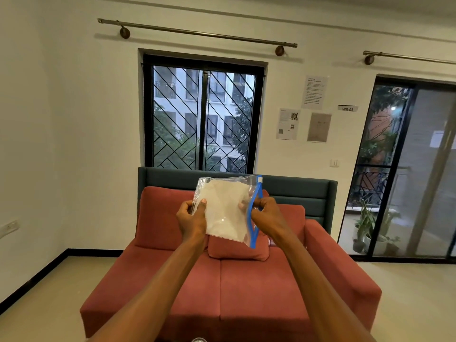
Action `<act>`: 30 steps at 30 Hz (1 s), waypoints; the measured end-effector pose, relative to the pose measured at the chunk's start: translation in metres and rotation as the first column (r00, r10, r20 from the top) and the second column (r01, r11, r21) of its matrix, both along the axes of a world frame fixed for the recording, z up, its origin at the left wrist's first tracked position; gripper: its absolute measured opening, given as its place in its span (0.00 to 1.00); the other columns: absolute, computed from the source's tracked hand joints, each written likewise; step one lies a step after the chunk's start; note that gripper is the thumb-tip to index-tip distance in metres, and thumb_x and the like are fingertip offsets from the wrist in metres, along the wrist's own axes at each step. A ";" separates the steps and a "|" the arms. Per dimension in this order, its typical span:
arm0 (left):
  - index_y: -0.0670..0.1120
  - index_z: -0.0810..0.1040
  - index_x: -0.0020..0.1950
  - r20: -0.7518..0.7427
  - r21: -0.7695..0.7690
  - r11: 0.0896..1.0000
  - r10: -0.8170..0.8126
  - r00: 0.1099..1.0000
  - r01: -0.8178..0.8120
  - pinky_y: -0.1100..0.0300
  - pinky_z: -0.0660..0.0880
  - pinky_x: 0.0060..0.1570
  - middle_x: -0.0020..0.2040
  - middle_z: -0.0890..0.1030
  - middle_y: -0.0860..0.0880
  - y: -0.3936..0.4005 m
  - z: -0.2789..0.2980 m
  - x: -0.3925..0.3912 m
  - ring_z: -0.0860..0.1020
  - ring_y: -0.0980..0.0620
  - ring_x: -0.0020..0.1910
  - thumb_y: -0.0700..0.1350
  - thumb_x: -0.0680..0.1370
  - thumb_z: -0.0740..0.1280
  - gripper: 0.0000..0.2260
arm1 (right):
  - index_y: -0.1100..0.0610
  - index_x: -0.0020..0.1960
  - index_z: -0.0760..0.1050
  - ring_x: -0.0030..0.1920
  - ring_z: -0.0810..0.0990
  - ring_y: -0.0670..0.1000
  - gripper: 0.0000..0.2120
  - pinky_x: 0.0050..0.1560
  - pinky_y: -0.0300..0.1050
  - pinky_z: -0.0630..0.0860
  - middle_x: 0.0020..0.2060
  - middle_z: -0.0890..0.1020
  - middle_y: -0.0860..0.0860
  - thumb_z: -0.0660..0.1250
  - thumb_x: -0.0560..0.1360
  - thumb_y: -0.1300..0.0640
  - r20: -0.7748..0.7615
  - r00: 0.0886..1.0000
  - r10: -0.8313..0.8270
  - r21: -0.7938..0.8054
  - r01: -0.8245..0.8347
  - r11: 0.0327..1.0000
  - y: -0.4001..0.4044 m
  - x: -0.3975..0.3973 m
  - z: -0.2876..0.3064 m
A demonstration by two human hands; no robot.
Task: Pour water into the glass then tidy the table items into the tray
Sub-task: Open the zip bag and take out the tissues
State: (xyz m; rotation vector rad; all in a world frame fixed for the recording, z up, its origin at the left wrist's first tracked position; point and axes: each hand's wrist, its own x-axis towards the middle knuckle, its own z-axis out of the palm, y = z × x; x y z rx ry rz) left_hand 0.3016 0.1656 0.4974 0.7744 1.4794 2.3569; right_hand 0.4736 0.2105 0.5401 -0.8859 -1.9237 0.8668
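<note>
My two forearms were bare from the bottom edge of the view up to the wrists, with no sleeve showing. My left hand (pixel 192 219) and my right hand (pixel 265 214) wore no glove, ring, watch or band that I could see.

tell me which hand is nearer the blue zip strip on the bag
Right. The right hand pinches the blue zip strip itself; the left hand grips the opposite edge of the bag.

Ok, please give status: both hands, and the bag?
Left hand and right hand both pinch zip bag, held up. Red sofa behind. Nothing blocking.
</note>
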 end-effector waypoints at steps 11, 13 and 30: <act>0.41 0.77 0.45 -0.009 0.003 1.000 -0.001 1.000 0.001 0.63 0.71 0.34 0.37 0.76 0.50 -0.005 0.000 -0.004 0.72 0.56 0.34 0.43 0.76 0.71 0.06 | 0.55 0.53 0.85 0.46 0.80 0.44 0.10 0.52 0.43 0.80 0.43 0.83 0.43 0.68 0.76 0.62 0.064 0.997 -0.052 0.080 0.047 0.996 -0.004 -0.007 -0.002; 0.41 0.77 0.45 0.002 0.006 1.000 -0.016 1.000 0.016 0.64 0.71 0.32 0.37 0.76 0.50 -0.005 -0.001 -0.004 0.72 0.56 0.34 0.43 0.76 0.71 0.06 | 0.57 0.54 0.85 0.44 0.80 0.43 0.12 0.45 0.37 0.77 0.42 0.82 0.44 0.66 0.75 0.65 0.044 0.996 -0.083 0.092 0.079 0.993 -0.003 -0.008 -0.003; 0.41 0.77 0.43 0.061 0.027 0.996 -0.087 0.994 0.085 0.68 0.72 0.28 0.35 0.76 0.50 -0.009 -0.004 -0.009 0.73 0.58 0.32 0.44 0.77 0.70 0.07 | 0.53 0.50 0.83 0.60 0.77 0.56 0.07 0.64 0.57 0.72 0.54 0.81 0.52 0.66 0.78 0.57 0.157 0.985 -0.075 0.104 0.060 0.993 0.000 -0.017 -0.011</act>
